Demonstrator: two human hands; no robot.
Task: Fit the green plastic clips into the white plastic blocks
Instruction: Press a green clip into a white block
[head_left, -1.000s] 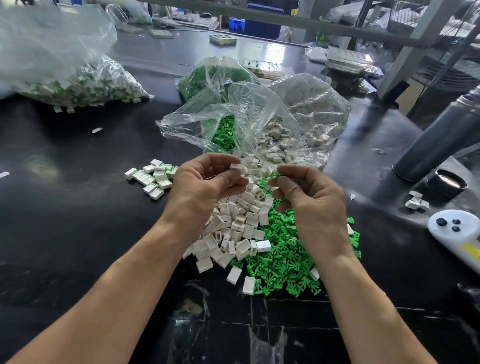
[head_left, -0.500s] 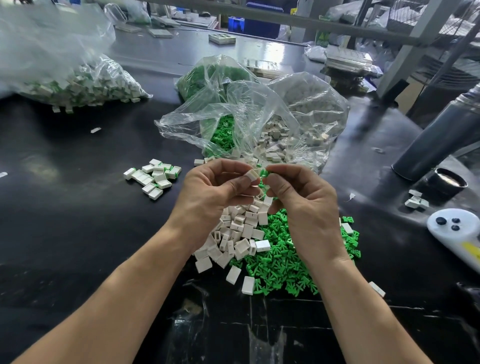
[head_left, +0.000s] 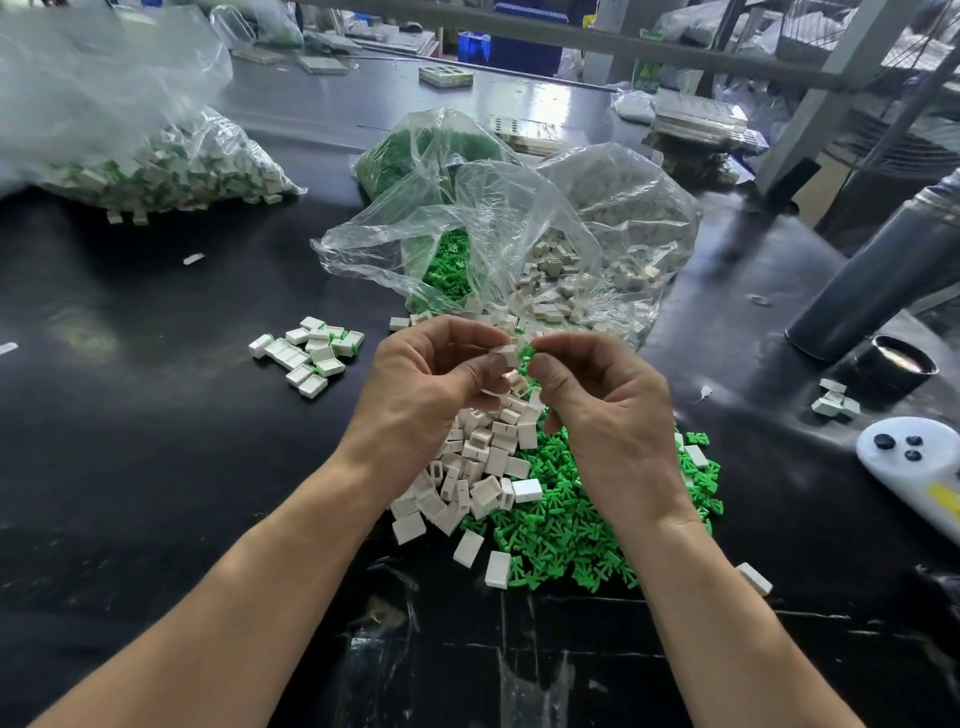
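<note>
A black, glossy workbench (head_left: 130, 467) fills the view, with metal racking and a blue crate (head_left: 519, 47) behind it. Above the middle of the bench the left hand (head_left: 431, 384) pinches one white block (head_left: 508, 355) between thumb and forefinger, fingers curled tight around it; the block's long axis runs roughly left to right, its end face turned toward the right hand (head_left: 597, 400). That hand pinches a green clip (head_left: 525, 353) between thumb and forefinger, the clip's tip pointing left and touching the block's end; how far in it sits cannot be told. Under the hands lies a heap of loose white blocks (head_left: 478, 462), and just beside it on the right a heap of green clips (head_left: 566, 525). An open clear bag (head_left: 493, 228) behind spills both kinds. To the left sits a small cluster of fitted blocks (head_left: 309, 353) showing green at their ends, and far left a full bag (head_left: 156, 171) of them. At right stand a dark cylinder (head_left: 878, 280) and a white controller (head_left: 914, 467). No writing can be read on any of these.
</note>
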